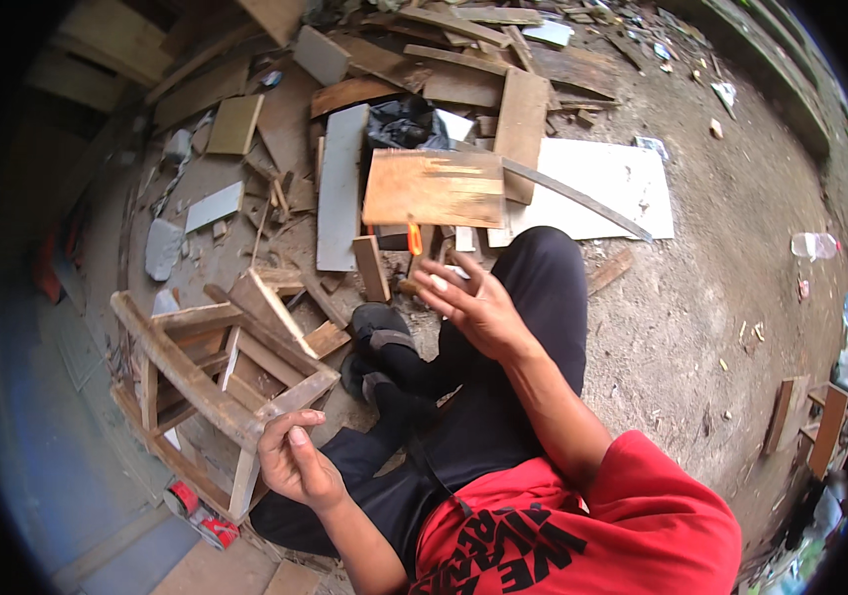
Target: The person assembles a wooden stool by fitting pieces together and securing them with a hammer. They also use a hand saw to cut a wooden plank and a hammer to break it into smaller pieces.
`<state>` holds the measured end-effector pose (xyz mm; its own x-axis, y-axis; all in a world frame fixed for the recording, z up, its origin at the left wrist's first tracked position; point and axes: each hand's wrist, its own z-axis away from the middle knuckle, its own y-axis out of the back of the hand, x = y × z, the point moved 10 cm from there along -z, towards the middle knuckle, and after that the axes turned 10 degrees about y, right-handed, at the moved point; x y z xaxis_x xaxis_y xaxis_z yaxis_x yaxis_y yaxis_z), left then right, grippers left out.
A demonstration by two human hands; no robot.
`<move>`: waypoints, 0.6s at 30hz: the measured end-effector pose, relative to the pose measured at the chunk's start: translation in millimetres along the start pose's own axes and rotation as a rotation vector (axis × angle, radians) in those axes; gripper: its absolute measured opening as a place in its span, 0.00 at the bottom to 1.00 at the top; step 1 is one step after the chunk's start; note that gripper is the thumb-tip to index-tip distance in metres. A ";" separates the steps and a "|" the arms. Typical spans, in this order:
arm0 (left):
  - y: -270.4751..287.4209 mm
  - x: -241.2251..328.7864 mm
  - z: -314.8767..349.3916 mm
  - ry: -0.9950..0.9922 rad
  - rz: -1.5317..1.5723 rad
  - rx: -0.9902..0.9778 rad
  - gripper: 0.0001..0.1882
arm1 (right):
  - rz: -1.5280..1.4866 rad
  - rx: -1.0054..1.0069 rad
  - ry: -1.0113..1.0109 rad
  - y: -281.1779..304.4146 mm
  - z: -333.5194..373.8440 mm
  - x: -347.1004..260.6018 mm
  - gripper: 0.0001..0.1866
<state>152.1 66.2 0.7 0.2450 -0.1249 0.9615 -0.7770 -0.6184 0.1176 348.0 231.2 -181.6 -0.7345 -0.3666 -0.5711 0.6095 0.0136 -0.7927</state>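
Note:
My right hand (483, 309) is raised over my knee with its fingers apart, holding nothing. Just beyond its fingertips, a small bright orange object (415, 239), perhaps a handle, stands out at the near edge of a brown wooden board (424, 186). The board's right part has a chipped, splintered face. On the left, my left hand (297, 464) has its thumb and fingers curled together; anything pinched there is too small to make out. Beside that hand, a wooden frame (191, 384) like a stool or crate, made of worn slats, rests on the ground by my leg.
Scrap planks (523, 119) pile up ahead around a black plastic bag (404, 124). A white panel (602, 188) lies flat with a dark strip (577, 198) across it. Red-and-white packs (201, 516) sit behind the frame. A clear bottle (814, 246) is far right.

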 end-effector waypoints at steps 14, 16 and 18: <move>-86.3 -47.6 -12.6 0.126 -0.215 -0.342 0.10 | 0.405 -0.028 -0.001 -9.1 -25.9 -11.6 0.27; -81.0 -56.0 -15.1 0.155 -0.210 -0.336 0.11 | 0.356 0.123 0.001 5.1 -55.0 -14.9 0.29; -77.1 -60.2 -16.5 0.169 -0.199 -0.345 0.12 | 0.265 0.324 0.103 41.1 -88.3 -7.3 0.30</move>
<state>187.7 134.3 -62.2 0.3336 0.1172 0.9354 -0.8796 -0.3183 0.3536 352.1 316.5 -228.8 -0.5556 -0.2947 -0.7775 0.8315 -0.2039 -0.5168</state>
